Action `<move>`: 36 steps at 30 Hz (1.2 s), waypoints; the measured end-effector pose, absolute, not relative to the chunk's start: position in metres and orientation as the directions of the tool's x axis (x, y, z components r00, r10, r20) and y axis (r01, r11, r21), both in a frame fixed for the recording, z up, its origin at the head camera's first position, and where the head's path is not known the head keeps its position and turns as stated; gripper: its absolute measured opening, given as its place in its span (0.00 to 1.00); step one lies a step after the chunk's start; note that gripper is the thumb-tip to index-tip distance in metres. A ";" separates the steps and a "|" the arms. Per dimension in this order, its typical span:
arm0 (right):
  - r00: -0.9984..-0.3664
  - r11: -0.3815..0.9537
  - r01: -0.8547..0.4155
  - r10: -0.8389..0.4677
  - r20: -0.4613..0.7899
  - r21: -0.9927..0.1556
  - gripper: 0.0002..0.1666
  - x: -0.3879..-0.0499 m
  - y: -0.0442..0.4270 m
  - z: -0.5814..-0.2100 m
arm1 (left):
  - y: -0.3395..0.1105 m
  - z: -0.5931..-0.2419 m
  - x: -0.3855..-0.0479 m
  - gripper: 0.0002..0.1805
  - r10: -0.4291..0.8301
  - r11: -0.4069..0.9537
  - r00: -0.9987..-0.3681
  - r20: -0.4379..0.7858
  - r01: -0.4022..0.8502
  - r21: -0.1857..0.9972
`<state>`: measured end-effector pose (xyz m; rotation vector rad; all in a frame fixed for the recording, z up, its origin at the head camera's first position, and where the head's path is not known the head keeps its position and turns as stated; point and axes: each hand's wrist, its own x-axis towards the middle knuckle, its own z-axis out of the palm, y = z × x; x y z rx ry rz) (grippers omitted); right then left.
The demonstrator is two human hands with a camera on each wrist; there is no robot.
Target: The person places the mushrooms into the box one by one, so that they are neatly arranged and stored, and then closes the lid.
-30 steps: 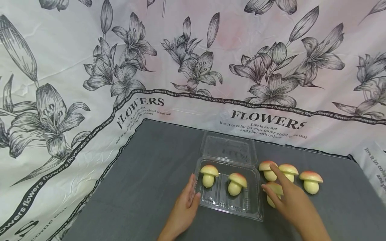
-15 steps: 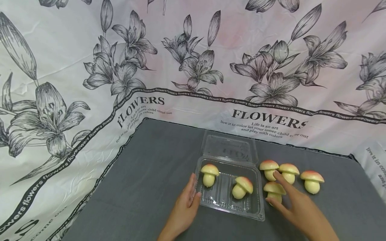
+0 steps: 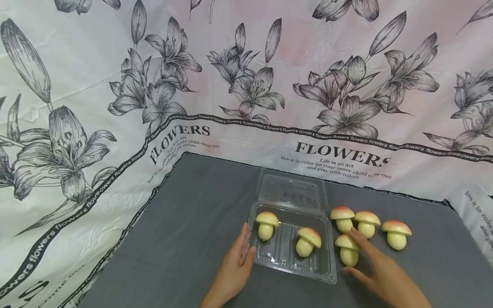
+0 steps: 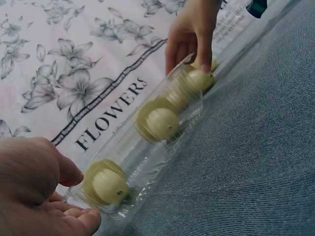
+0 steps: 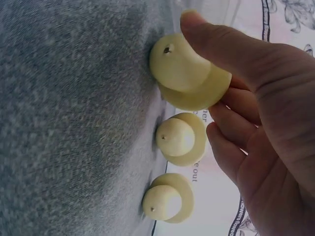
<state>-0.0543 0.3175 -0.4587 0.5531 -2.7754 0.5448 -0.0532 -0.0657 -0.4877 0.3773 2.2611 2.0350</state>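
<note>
A clear plastic clamshell box [image 3: 292,270] lies with its lid [image 3: 292,190] folded back. Inside are two toy mushrooms with reddish-yellow caps and pale stems: a left mushroom [image 3: 265,232] and a tilted right mushroom [image 3: 304,248]. My left hand [image 3: 233,267] pinches the box's left edge between thumb and fingers. Just right of the box, my right hand [image 3: 385,271] has thumb and fingers around the nearest loose mushroom [image 3: 348,256]. In the right wrist view, the thumb lies over that mushroom's stem [image 5: 177,66], with the other fingers behind its cap.
Behind the right hand stand three more mushrooms: one beside the box [image 3: 342,214], one in the middle [image 3: 367,218] and one farther right [image 3: 396,229]. A flower-printed cloth [image 3: 246,141] borders the grey tabletop [image 3: 192,222] at the back and left.
The right mushroom in the box has shifted right and tilted over. My right hand has drawn slightly lower around the nearest loose mushroom, which has turned a little. The left hand stays put.
</note>
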 end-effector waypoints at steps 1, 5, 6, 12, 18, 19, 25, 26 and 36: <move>-0.895 0.859 -0.409 -0.312 0.318 -0.307 0.62 -0.054 0.318 -0.460 | -0.066 -0.488 -0.053 0.39 0.232 0.094 -0.967 0.105 0.130 0.987; -0.902 0.866 -0.395 -0.302 0.309 -0.306 0.61 -0.052 0.318 -0.462 | -0.066 -0.487 -0.052 0.39 0.234 0.093 -0.967 0.100 0.124 0.988; -0.902 0.868 -0.394 -0.302 0.308 -0.302 0.61 -0.053 0.318 -0.462 | -0.066 -0.487 -0.052 0.39 0.234 0.092 -0.967 0.100 0.124 0.988; -0.895 0.873 -0.398 -0.302 0.327 -0.282 0.61 -0.053 0.319 -0.461 | -0.066 -0.488 -0.052 0.38 0.232 0.093 -0.967 0.107 0.131 0.987; -0.929 0.883 -0.335 -0.251 0.273 -0.329 0.59 -0.052 0.317 -0.460 | -0.066 -0.488 -0.053 0.39 0.229 0.092 -0.967 0.108 0.132 0.987; -0.934 0.885 -0.323 -0.241 0.264 -0.335 0.58 -0.052 0.317 -0.460 | -0.066 -0.488 -0.053 0.39 0.230 0.091 -0.967 0.108 0.131 0.987; -0.955 0.896 -0.270 -0.202 0.219 -0.352 0.52 -0.052 0.316 -0.460 | -0.066 -0.489 -0.053 0.39 0.239 0.082 -0.965 0.110 0.133 0.988; -0.955 0.897 -0.269 -0.201 0.218 -0.351 0.52 -0.052 0.316 -0.461 | -0.066 -0.489 -0.053 0.39 0.239 0.084 -0.965 0.111 0.134 0.987; -0.941 0.896 -0.293 -0.208 0.268 -0.333 0.50 -0.054 0.316 -0.463 | -0.066 -0.489 -0.053 0.39 0.235 0.096 -0.965 0.120 0.146 0.985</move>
